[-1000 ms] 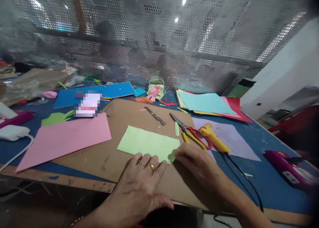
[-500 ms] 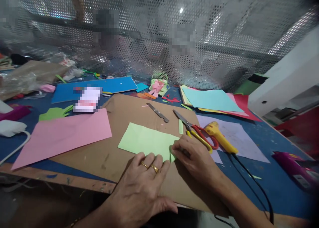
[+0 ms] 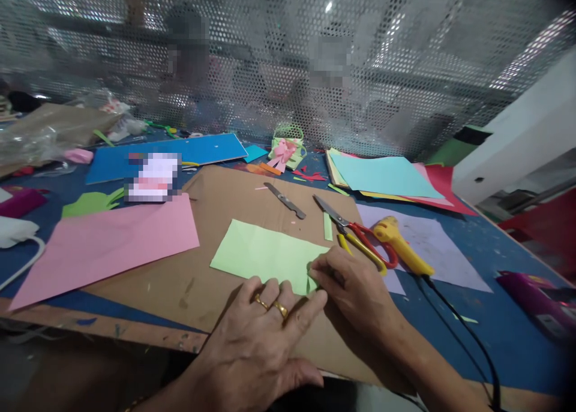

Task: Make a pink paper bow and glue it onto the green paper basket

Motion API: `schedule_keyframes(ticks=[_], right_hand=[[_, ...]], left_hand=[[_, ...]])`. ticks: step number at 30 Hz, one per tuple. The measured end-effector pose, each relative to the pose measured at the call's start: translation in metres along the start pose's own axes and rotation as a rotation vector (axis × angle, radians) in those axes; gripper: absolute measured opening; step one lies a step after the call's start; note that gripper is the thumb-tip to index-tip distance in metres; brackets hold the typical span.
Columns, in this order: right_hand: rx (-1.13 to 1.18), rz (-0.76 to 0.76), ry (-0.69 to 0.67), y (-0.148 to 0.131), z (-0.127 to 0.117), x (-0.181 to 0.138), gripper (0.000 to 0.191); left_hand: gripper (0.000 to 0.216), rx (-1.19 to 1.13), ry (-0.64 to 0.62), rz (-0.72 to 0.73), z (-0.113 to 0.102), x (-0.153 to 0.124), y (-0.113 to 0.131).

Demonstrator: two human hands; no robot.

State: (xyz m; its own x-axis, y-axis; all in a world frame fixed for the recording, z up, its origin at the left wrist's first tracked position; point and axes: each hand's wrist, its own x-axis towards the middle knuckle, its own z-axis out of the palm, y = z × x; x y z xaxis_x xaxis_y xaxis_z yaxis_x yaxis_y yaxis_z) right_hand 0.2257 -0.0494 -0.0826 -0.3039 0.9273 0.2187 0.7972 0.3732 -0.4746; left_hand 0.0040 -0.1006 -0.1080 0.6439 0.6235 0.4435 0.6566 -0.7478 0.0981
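A light green sheet of paper [image 3: 265, 250] lies on a brown cardboard sheet [image 3: 225, 199], its lower right corner folded up in a small flap. My left hand [image 3: 265, 334], with two gold rings, rests its outstretched fingertips along the near edge of the paper; the index finger reaches toward the flap. At the right end, my right hand [image 3: 353, 283] pinches the folded edge between thumb and fingers, hiding part of it. Just beyond that hand lie scissors [image 3: 366, 247] with red and yellow handles. A grey blade [image 3: 284, 200] rests farther back on the cardboard.
To the right are a yellow glue gun [image 3: 402, 247] with a black cord and a lilac sheet [image 3: 450, 253]. Pink paper [image 3: 112, 244] lies left, near a phone [image 3: 154, 177]. Coloured sheets [image 3: 387, 175] are stacked behind, beside a small green paper basket [image 3: 288, 148]. Perforated metal backs the table.
My left index finger has stretched rightward toward the folded corner. My right hand keeps its pinch on the paper's edge. The camera view has shifted slightly.
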Motion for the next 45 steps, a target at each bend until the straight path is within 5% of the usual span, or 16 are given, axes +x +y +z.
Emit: schedule_keyframes(ticks=[34, 45], right_hand=[[0.024, 0.072, -0.002, -0.004, 0.000, 0.002, 0.010], [0.017, 0.042, 0.017, -0.003, 0.002, 0.001, 0.013]], left_hand=[[0.065, 0.025, 0.092, 0.059, -0.002, -0.001, -0.006], [0.085, 0.014, 0.041, -0.023, -0.004, 0.014, 0.006]])
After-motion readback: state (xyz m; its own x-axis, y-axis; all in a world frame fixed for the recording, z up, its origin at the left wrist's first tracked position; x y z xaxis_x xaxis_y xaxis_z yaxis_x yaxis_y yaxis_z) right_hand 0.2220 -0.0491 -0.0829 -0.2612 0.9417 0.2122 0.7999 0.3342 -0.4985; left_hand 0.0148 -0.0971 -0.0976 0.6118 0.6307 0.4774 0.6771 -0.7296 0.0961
